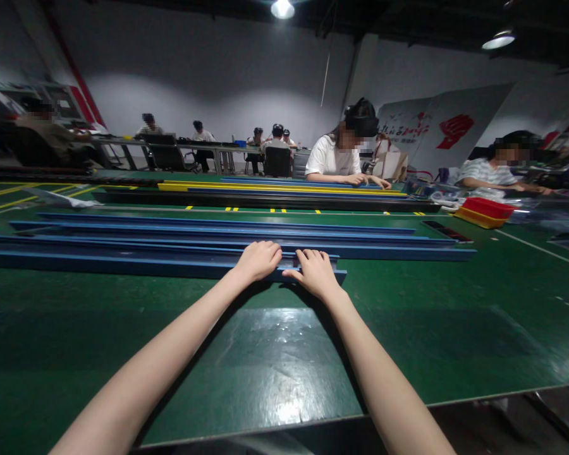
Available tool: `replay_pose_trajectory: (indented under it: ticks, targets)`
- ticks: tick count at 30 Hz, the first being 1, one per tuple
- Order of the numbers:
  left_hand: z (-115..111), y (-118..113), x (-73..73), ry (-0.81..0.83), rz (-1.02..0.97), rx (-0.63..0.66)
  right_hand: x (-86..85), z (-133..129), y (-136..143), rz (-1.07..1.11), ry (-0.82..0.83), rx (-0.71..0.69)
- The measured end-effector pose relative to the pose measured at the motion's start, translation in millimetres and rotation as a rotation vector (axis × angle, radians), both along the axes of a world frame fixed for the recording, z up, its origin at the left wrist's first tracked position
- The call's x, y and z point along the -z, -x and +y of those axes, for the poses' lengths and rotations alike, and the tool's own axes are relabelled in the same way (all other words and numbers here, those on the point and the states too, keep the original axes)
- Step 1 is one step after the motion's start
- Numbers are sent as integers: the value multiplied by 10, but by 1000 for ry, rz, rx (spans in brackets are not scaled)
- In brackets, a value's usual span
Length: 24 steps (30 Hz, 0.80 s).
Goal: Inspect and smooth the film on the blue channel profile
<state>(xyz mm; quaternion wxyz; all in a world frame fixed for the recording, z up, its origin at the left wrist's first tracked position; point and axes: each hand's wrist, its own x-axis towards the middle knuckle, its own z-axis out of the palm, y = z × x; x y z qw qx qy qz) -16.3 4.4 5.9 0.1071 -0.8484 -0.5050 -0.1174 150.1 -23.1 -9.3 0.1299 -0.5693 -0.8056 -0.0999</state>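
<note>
A long blue channel-shaped rail (123,262) lies across the green table (408,341), its right end just past my hands. My left hand (260,259) is closed over the rail, with its fingers bent across the far edge. Close beside it, nearer the rail's end, my right hand (315,268) grips the same rail, thumb on the near side and fingers over the top. Behind this rail lie more blue rails (384,241), roughly parallel to it.
Farther back are a black rail (265,201) and a yellow rail (284,188). A phone-like dark slab (448,231) lies right of the blue rails, near a red bin (486,208). A co-worker (334,158) sits across the table; another (493,169) is at the right.
</note>
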Motion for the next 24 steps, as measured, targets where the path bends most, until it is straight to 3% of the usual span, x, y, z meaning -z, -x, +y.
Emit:
replay_pose_trajectory:
  ticks: [3,8,16,24]
  targets:
    - [-2,-104,38,40,17,-37,-9,25,-38,19,30,-32]
    - [-9,-55,44,48,0,-33,-53,37,-238,106,75,-109]
    - [29,-14,39,74,4,-56,-120,-10,-625,87,52,-73]
    - [46,156,24,75,7,-122,-134,-14,-536,-19,24,-94]
